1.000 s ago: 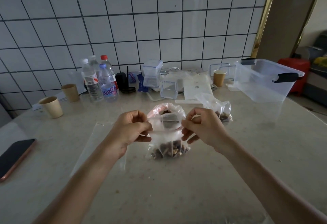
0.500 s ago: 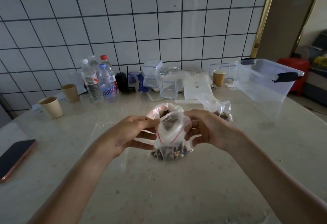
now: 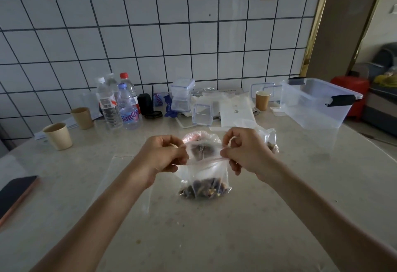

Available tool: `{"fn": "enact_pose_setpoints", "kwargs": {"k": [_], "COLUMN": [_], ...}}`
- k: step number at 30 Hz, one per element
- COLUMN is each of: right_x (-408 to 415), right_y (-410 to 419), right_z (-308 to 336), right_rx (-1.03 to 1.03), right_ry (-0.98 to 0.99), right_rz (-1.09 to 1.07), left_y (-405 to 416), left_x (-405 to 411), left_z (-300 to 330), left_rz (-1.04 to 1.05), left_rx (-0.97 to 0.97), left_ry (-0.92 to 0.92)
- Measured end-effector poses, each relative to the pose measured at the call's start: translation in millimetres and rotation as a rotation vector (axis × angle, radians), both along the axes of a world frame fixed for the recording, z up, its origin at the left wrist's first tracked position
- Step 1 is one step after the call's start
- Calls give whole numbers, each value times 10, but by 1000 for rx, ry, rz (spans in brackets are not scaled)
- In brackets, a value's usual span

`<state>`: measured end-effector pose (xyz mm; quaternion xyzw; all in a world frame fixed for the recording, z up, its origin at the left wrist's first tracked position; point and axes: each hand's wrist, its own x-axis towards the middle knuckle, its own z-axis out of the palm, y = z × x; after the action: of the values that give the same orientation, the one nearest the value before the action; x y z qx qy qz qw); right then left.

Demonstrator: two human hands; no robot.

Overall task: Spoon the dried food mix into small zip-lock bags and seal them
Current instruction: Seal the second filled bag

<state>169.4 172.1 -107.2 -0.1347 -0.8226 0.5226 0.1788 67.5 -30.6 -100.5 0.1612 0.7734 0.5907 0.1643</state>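
Both hands — left (image 3: 165,155), right (image 3: 247,153) — pinch the bag (image 3: 204,177) at its zip ends, strip stretched level between them.

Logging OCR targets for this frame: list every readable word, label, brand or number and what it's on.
"ante": partial blue lettering on the label of the front water bottle; the rest is cut off.
Red-and-white label on the left bottle: too blurred.
Small logo on the white box: too small.
Blue packet: print unreadable.
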Motion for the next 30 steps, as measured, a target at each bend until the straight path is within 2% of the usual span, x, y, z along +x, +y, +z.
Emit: {"fn": "enact_pose_setpoints", "kwargs": {"k": [3, 4, 6, 7, 8, 10, 12, 16, 18, 21, 23, 25, 28, 30], "right_x": [17, 22, 8, 1, -8, -27, -40, -45, -45, -34, -41, -37, -5, 25], "right_y": [-189, -242, -256, -219, -178, -79, 6, 174, 229, 232, 224, 192, 51, -62], "right_z": [-5, 2, 24, 51, 91, 123, 123, 83, 86, 100, 105, 127, 164, 168], "right_rx": [695, 809, 817, 759, 693, 476, 121, -445, -576, -613, -508, -275, 420, 800], "right_ry": [162, 185, 135, 50, -41, -208, -324, -347, -344, -339, -270, -135, 89, 190], "right_rz": [-115, -129, -146, -158, -157, -117, -38, 160, 226, 282, 235, 124, -29, -65], "left_y": [61, 73, 89, 90, 88, 78, 64, 55, 51, 68, 86, 81, 69, 62], "left_x": [70, 111, 156, 154, 136, 82, 46, -32, -39, -56, -61, -41, 47, 153], "left_z": [16, 36, 73, 81, 101, 147, 165, 169, 198, 232, 248, 285, 325, 347], "left_rz": [138, 169, 166, 138, 96, -25, -120, -165, -182, -198, -158, -81, -25, 7], "left_rx": [-315, -399, -485, -495, -475, -365, -270, -200, -150, -104, -76, -121, -377, -524], "left_ry": [647, 819, 967, 948, 855, 478, 156, 6, -57, -126, -93, 88, 686, 979]}}
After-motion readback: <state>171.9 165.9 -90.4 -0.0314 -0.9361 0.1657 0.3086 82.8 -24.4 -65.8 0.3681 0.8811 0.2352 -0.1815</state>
